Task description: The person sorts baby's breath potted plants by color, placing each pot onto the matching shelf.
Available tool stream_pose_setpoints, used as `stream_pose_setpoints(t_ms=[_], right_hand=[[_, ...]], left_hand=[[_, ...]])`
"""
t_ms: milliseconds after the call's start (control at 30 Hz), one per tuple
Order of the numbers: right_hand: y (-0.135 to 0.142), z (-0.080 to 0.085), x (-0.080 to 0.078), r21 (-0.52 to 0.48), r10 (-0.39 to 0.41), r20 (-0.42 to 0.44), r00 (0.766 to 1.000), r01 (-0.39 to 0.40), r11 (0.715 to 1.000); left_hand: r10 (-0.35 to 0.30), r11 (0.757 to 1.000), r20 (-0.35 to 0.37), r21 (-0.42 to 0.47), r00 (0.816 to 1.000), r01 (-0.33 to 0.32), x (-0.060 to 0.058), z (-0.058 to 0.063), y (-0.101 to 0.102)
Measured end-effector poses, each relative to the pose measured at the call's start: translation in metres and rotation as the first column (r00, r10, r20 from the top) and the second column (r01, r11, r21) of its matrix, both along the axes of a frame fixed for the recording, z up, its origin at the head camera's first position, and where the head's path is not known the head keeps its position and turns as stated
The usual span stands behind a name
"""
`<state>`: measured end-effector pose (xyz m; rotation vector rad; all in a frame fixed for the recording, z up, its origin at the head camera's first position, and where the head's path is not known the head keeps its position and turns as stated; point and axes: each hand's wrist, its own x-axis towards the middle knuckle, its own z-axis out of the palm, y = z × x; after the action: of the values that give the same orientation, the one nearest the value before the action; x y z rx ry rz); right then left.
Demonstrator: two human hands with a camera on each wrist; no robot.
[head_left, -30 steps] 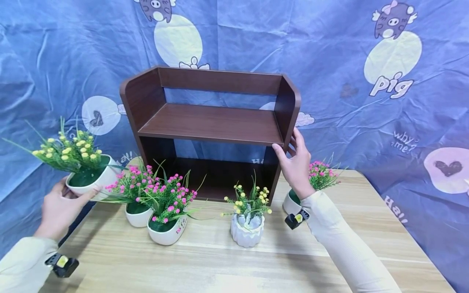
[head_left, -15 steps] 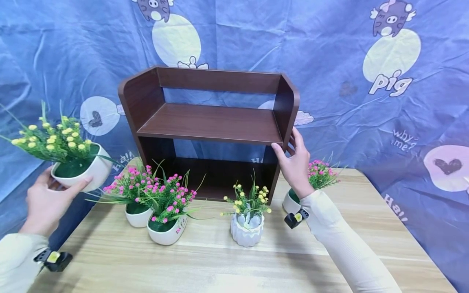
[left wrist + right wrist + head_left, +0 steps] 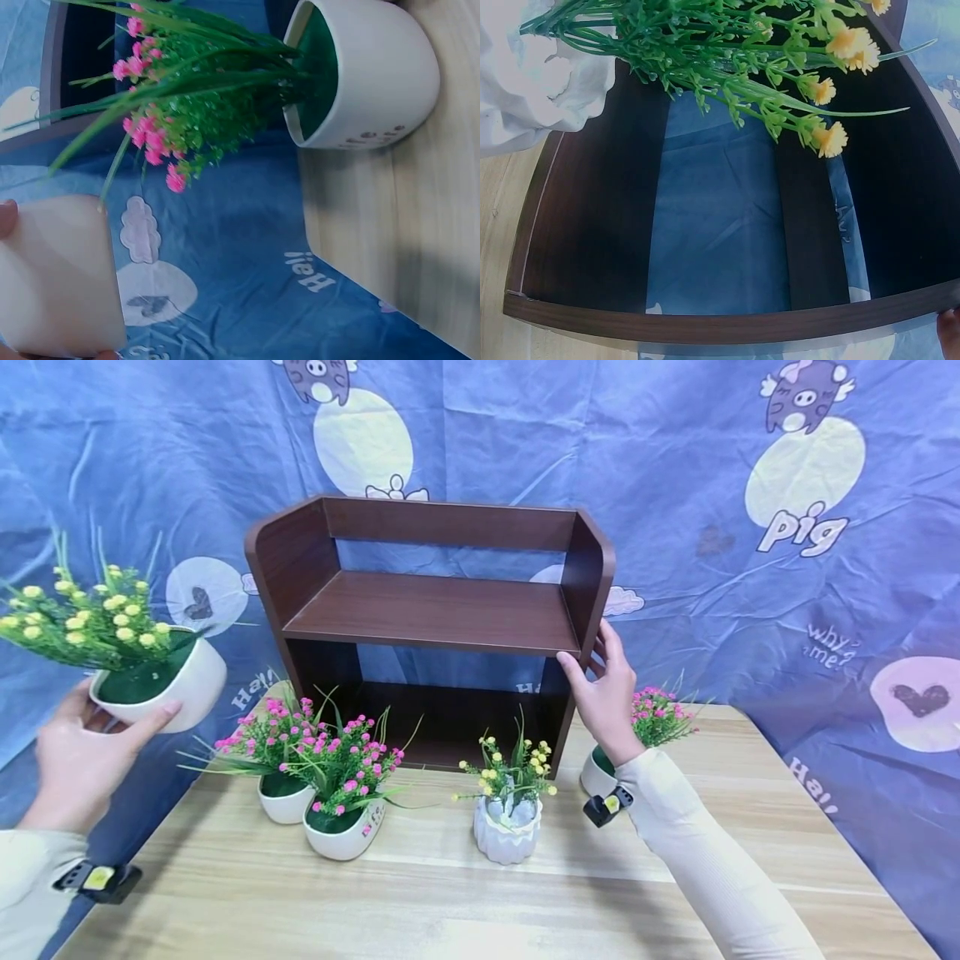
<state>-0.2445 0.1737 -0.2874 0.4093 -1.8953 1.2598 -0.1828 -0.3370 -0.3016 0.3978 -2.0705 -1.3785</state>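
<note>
My left hand (image 3: 78,760) holds a potted plant with yellow flowers (image 3: 187,689) up in the air at the far left, fingers under its white oval pot and thumb on the near side. The left wrist view shows that white pot (image 3: 60,277) at the lower left with fingertips at its edges. On the other side, my right hand (image 3: 606,697) grips the right side panel of a dark brown two-tier shelf (image 3: 442,610), thumb at the front edge and fingers behind. In the right wrist view, a fingertip (image 3: 950,334) touches the shelf's side panel (image 3: 705,328).
In front of the shelf stand two white pots of pink flowers (image 3: 345,837) (image 3: 287,803) on the left and a white fluted pot with yellow flowers (image 3: 507,837). Another pink-flowered pot (image 3: 600,774) sits beyond my right wrist. A blue printed cloth (image 3: 712,585) hangs behind the wooden table (image 3: 450,902).
My left hand has lifted the yellow-flowered potted plant and carried it further left, away from the pink plants. The right hand stays at the same place on the shelf.
</note>
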Motion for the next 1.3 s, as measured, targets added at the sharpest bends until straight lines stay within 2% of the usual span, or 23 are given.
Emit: stream_pose_setpoints(t_ms=[367,833,933,1100,1167,1233,1300], right_hand=[[0.0,0.001,0.001,0.002,-0.008,0.007,1.0,0.008,1.0],[-0.001,0.002,0.003,-0.002,-0.005,0.019,1.0,0.005,1.0],[-0.001,0.001,0.003,-0.004,-0.003,0.021,1.0,0.003,1.0],[-0.001,0.001,0.003,-0.004,-0.002,0.017,1.0,0.002,1.0],[-0.001,0.001,0.003,-0.004,-0.004,0.016,1.0,0.004,1.0],[-0.001,0.001,0.003,-0.004,-0.006,0.018,1.0,0.006,1.0],[-0.001,0.001,0.003,-0.004,-0.007,0.019,1.0,0.007,1.0]], left_hand=[[-0.067,0.997,0.016,-0.044,0.998,0.068,0.008,0.01,0.02],[-0.185,0.978,-0.019,-0.106,0.983,0.182,0.014,0.02,0.048],[-0.22,0.971,-0.027,-0.106,0.975,0.216,0.014,0.022,0.052],[-0.307,0.952,-0.11,-0.045,0.945,0.303,0.014,0.027,0.06],[-0.329,0.944,-0.138,-0.034,0.934,0.327,0.014,0.029,0.065],[-0.333,0.943,-0.136,-0.065,0.933,0.327,0.013,0.032,0.069],[-0.355,0.935,-0.169,-0.051,0.919,0.352,0.012,0.034,0.074]])
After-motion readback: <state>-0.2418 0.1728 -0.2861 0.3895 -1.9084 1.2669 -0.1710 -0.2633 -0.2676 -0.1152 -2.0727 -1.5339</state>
